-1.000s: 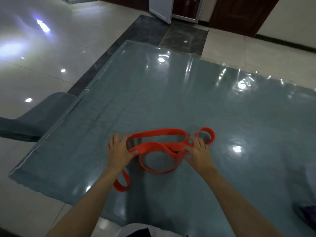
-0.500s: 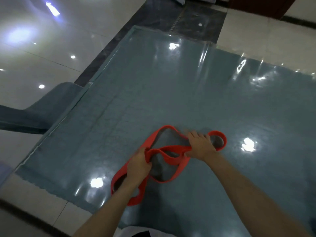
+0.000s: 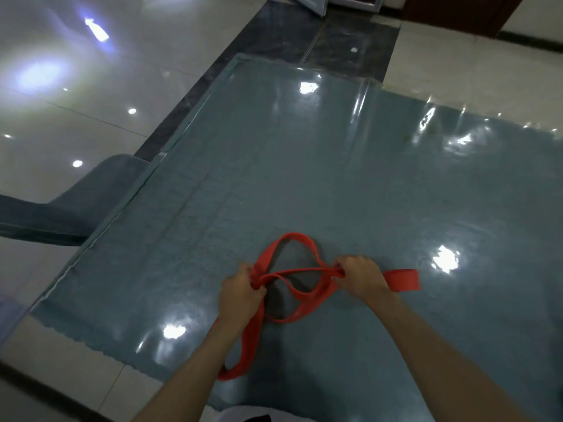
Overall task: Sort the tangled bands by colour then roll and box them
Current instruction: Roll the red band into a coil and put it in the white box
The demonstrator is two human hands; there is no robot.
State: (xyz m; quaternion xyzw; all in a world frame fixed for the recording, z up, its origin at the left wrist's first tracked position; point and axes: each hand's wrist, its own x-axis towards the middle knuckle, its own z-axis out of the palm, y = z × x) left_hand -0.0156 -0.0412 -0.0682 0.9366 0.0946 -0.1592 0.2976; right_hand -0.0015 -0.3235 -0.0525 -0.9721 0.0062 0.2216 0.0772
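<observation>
Head view: a red band (image 3: 300, 271) lies in loops low-centre of the frame on a table (image 3: 304, 178) w/ a glossy blue-grey cover. Left hand (image 3: 243, 289) is curled round a bunch of strands at the band's left side; right hand (image 3: 362, 277) grips the strands at the right side. Hands are apart, w/ crossed loops strung between them. One flat end sticks out to the right past the right hand; another loop trails down toward the bottom of the frame, beside the left forearm.

Step in hand, prob.: untangling / straightening the red band before rolling. To do it well: ease the pull, since tension on crossed strands likely tightens the twist; keep one hand as anchor and let the other feed a loop back through the crossing. Then lay the band flat, both layers aligned, before starting the roll from one end. The trailing lower loop should come up onto the table first, or it may drag and re-twist. Glossy cover looks slick, so the band may slide; a palm pressed on the rolled part would prob. help.

Count: red bands – looks like 1, but cannot tell for sure whether the loops are 1 band or 2 tangled together. Other colours – 0 in view. Boxes – 0 in view. Hands – 2. One grey-blue chair (image 3: 61, 208) at mid-left, by the table edge.
</observation>
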